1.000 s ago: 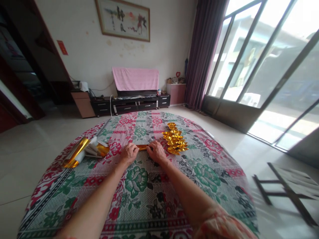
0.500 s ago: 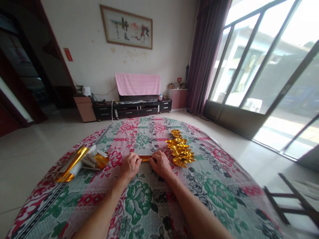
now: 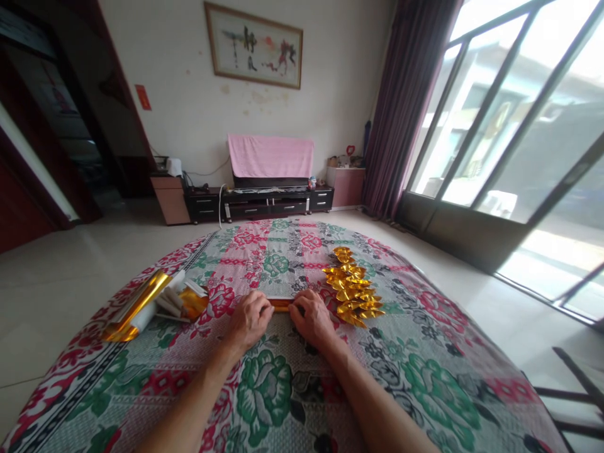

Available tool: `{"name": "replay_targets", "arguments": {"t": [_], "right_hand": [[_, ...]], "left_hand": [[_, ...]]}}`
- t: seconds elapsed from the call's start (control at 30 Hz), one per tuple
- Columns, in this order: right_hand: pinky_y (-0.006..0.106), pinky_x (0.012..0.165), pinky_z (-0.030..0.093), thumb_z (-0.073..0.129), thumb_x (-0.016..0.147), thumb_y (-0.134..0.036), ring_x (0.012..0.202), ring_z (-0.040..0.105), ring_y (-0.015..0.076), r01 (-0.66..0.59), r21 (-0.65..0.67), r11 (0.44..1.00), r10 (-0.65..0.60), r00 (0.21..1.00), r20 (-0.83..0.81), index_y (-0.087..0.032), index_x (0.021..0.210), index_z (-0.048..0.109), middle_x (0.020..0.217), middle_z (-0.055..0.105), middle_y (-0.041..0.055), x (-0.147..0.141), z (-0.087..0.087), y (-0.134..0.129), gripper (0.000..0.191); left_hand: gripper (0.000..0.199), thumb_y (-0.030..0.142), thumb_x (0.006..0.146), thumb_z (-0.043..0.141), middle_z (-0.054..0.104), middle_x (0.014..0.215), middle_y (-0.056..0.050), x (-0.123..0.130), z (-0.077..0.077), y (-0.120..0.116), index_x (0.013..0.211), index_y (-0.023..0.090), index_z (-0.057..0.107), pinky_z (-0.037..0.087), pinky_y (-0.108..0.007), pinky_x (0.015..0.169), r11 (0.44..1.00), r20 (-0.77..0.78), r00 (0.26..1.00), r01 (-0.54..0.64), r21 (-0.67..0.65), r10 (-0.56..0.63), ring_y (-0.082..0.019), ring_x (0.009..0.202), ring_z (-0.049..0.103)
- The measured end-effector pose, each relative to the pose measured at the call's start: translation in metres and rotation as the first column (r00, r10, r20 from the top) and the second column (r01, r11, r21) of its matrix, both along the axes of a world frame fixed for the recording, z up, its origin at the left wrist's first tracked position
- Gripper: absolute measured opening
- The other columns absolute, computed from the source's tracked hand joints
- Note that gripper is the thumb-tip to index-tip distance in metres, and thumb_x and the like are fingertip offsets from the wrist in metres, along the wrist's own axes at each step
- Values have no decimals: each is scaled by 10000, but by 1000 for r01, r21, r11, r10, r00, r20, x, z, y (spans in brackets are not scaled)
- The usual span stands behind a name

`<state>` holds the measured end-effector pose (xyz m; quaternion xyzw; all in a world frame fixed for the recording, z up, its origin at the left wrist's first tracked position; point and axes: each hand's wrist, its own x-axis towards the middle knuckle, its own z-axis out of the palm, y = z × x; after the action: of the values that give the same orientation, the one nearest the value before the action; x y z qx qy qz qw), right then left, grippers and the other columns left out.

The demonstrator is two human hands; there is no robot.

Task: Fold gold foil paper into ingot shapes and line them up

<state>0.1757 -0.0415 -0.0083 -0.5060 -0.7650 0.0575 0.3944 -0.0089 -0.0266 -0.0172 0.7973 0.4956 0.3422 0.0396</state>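
Observation:
A narrow strip of gold foil paper (image 3: 282, 306) with a pale far edge lies on the flowered tablecloth, between my two hands. My left hand (image 3: 252, 318) pinches its left end, fingers curled. At the right end, my right hand (image 3: 311, 314) grips it with bent fingers, which hide that end. Right of my right hand stand several folded gold foil pieces (image 3: 353, 289) in a close row. On the left side of the table lie rolled gold foil sheets (image 3: 141, 308) and, beside them, white-backed pieces (image 3: 174, 299).
The round table's cloth (image 3: 264, 384) spreads under both forearms. Beyond the table are a low black cabinet (image 3: 268, 204) and a pink cloth (image 3: 271, 156). A dark-framed chair or stool (image 3: 576, 393) stands at the lower right.
The view has shifted, so the room and gold pieces sit differently in the frame. Both hands still hold the strip; a pale edge shows more clearly along its far side.

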Motion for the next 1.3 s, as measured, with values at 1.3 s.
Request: {"name": "replay_targets", "arguments": {"t": [1.3], "right_hand": [[284, 772, 429, 570, 773, -202, 819, 552, 164, 61, -97, 993, -64, 998, -28, -189, 613, 580, 836, 608, 44, -3, 0, 5, 161]], "left_hand": [[155, 193, 784, 485, 546, 798, -47, 11, 0, -1, 630, 185, 470, 442, -323, 785, 988, -12, 988, -156, 16, 156, -181, 826, 549]]}}
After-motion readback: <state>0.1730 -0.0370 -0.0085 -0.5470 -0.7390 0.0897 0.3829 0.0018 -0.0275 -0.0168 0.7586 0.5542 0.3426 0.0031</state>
